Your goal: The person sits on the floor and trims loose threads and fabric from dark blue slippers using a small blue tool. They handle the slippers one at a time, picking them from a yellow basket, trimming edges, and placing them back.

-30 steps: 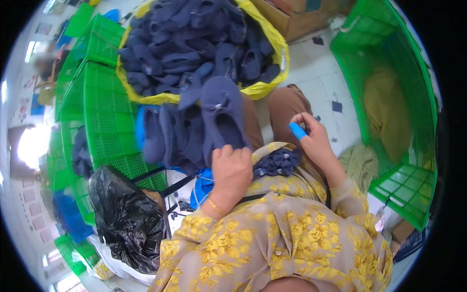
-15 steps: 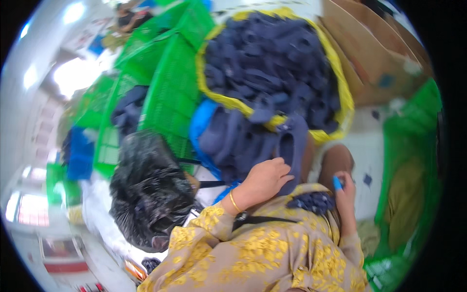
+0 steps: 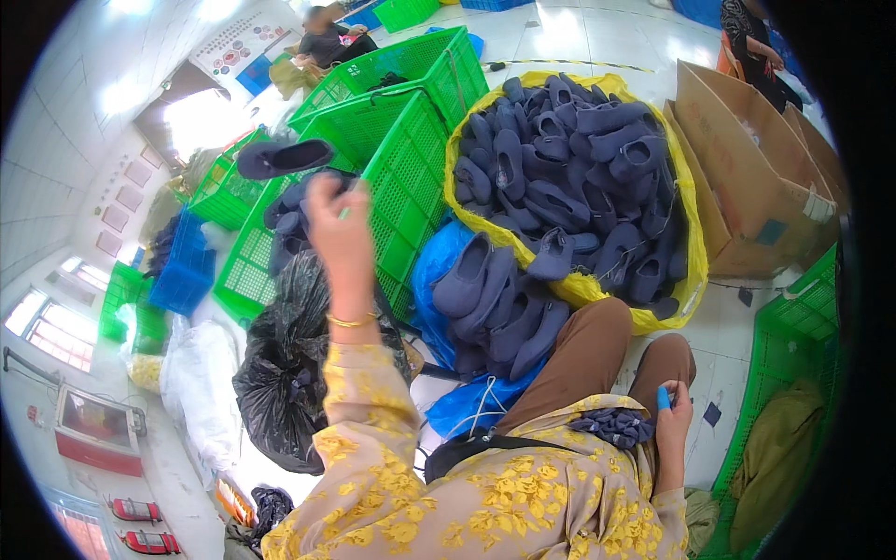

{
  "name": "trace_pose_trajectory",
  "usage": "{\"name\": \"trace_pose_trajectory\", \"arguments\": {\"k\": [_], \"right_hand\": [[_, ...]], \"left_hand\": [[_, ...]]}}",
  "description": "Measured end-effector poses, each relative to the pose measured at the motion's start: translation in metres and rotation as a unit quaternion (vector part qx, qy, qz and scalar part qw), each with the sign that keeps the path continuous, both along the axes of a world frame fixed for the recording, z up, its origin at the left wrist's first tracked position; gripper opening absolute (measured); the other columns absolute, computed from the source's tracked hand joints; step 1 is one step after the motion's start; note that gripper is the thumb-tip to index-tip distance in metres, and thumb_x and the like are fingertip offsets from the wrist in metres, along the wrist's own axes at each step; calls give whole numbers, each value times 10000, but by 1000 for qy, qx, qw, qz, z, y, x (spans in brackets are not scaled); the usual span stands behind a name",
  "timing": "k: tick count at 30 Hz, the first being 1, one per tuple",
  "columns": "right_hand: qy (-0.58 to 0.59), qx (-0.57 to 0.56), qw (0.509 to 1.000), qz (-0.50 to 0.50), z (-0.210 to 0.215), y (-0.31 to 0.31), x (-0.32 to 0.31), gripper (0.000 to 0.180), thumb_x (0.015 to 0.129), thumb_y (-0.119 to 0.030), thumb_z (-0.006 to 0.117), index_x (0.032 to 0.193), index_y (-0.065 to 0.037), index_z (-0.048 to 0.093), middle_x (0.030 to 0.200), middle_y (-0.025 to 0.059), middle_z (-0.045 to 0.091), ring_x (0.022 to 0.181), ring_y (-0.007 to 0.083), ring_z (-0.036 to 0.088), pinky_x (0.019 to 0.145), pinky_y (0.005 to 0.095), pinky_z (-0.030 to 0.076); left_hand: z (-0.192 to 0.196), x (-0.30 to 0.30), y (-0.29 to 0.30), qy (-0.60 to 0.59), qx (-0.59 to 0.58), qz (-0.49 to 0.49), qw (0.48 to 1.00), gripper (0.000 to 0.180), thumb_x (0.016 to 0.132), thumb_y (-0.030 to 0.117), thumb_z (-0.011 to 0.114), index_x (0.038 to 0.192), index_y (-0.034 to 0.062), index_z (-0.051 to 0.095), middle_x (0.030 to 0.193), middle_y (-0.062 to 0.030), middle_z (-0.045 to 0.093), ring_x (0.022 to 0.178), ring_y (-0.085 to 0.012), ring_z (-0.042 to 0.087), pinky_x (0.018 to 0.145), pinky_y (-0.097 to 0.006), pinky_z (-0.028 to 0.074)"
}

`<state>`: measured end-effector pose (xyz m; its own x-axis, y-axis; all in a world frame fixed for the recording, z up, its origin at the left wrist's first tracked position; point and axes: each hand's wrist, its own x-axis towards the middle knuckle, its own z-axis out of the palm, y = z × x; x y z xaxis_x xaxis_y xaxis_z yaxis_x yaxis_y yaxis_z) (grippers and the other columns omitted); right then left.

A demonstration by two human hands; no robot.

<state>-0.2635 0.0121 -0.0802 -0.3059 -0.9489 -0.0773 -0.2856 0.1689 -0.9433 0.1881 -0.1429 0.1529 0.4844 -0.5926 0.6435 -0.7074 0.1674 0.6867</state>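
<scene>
My left hand (image 3: 342, 229) is raised over a green crate (image 3: 245, 271) on the left, its thumb and fingers apart and partly blurred. Just beyond the fingertips a navy slip-on shoe (image 3: 285, 159) hangs in the air, with a visible gap from the hand. Other navy shoes (image 3: 287, 210) lie in that crate. My right hand (image 3: 672, 420) rests by my right thigh, fingers curled, a blue cover on one finger; what they hold, if anything, is hidden. Beside it on my lap lies a bunched dark patterned cloth (image 3: 611, 425). Several navy shoes (image 3: 499, 303) are heaped on blue plastic before me.
A yellow sack (image 3: 693, 224) full of navy shoes stands ahead. Right of it are cardboard boxes (image 3: 747, 168) and a green crate (image 3: 747, 411) holding olive cloth. A black plastic bag (image 3: 280, 373) bulges at my left. Two other people sit farther off.
My left hand has moved from the shoe heap at my knees up and left to over the green crate. The navy shoe it held is now apart from it. My right hand stays by my thigh.
</scene>
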Motion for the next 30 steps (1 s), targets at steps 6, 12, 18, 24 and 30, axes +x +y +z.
{"name": "trace_pose_trajectory", "arguments": {"k": [6,12,18,24,30], "right_hand": [[3,-127,988,-85,29,11,-25,81,908,-88,540,979,-48,552,825,-4,522,753,91,463,698,238,395],[-144,-17,970,-192,80,63,-76,129,928,-123,517,1050,-84,530,846,4,536,770,108,488,700,289,438],[-107,-96,934,-326,92,130,-141,174,919,-56,469,1037,-137,567,761,-35,506,647,52,448,548,205,351],[-37,-37,879,-473,52,193,-179,266,850,31,456,1014,-141,575,716,-33,479,576,58,413,482,250,324],[-259,-16,814,-519,16,222,-182,356,853,62,364,1080,-140,548,744,-10,460,496,50,326,432,216,254]], "left_hand": [[-96,-161,-7,49,151,-334,929,197,891,137,637,1028,-5,650,931,-114,670,864,-201,657,777,-297,504],[-172,-236,38,-10,327,-519,790,160,887,66,622,1024,-12,652,955,-97,674,876,-161,646,799,-286,513],[-207,-268,31,-118,304,-555,765,134,890,43,619,1005,-24,631,915,-97,654,809,-170,627,754,-284,506],[-200,-265,31,-174,282,-562,758,120,922,73,591,989,-20,627,901,-68,644,834,-135,601,790,-270,488],[-189,-271,38,-147,340,-531,762,113,914,50,603,995,-13,649,927,-79,659,845,-156,616,792,-266,487]]}}
